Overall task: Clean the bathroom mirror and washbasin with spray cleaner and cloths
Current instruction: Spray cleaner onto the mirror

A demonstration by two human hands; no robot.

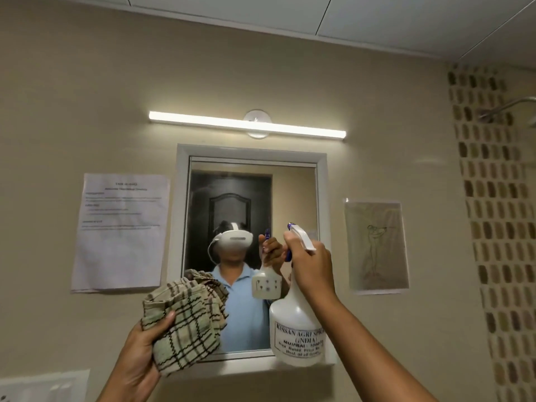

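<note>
- Mirror [293, 195]: one, white-framed, centre of the frame, fixed to the beige wall; it reflects a dark door and the person in a headset and pale blue shirt.
- Spray bottle [295, 329]: one, white translucent plastic with a white trigger head and purple nozzle tip, printed label on its front; lower centre-right, held upright in front of the mirror's lower right corner, nozzle towards the glass.
- Cloth [185, 317]: one, green-beige with a dark check, bunched; lower centre-left, overlapping the mirror's lower left corner.
- Right hand [311, 266]: one, raised from the lower right with the forearm angled up; fingers wrapped round the bottle's neck at the trigger.
- Left hand [142, 352]: one, raised from the bottom edge; thumb over the front of the cloth, fingers curled behind it, gripping the bundle.
- Tube light [246, 124]: one, lit, above the mirror.
- Paper sheets: two, a printed notice [121, 230] left of the mirror, a line drawing [377, 246] right of it.
- Shower head [493, 113]: one, upper right, against the mosaic tile strip [499, 227].
- Switch plate [43, 385]: one, white, bottom left corner.
</note>
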